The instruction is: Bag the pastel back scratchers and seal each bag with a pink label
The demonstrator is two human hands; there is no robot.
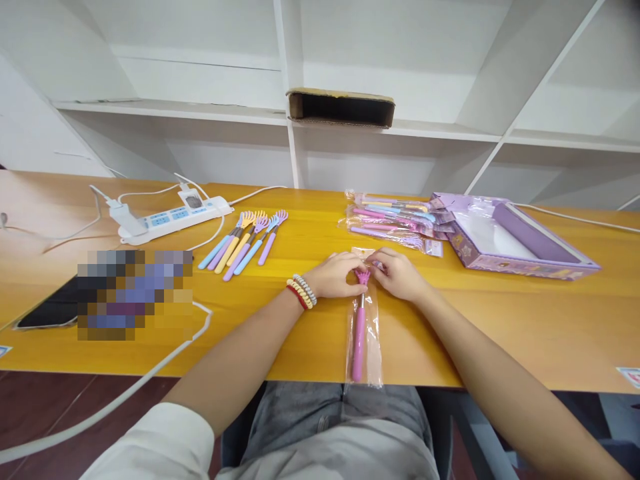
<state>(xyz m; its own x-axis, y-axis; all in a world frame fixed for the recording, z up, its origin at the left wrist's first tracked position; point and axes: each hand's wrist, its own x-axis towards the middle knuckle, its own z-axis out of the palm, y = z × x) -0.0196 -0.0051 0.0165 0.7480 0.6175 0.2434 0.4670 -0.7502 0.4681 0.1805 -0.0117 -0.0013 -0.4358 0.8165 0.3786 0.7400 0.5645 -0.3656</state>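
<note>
A pink back scratcher [359, 343] with a claw-shaped head lies inside a clear plastic bag [373, 347] at the front edge of the table. My left hand [334, 275] is closed at the bag's top left, its thumb beside the scratcher's claw. On the other side, my right hand [399, 275] pinches the bag's top right corner. Part of the bag's upper end is hidden by my fingers. Loose back scratchers [245, 243] in blue, yellow and purple lie in a row to the left. Several bagged back scratchers [393, 217] are piled beyond my right hand.
An open purple display box [530, 265] stands at the right. A white power strip [175, 220] with plugs and cables lies at the back left, near a dark phone-like device [50, 303] and a blurred patch. A cardboard box [343, 110] sits on the white shelf behind.
</note>
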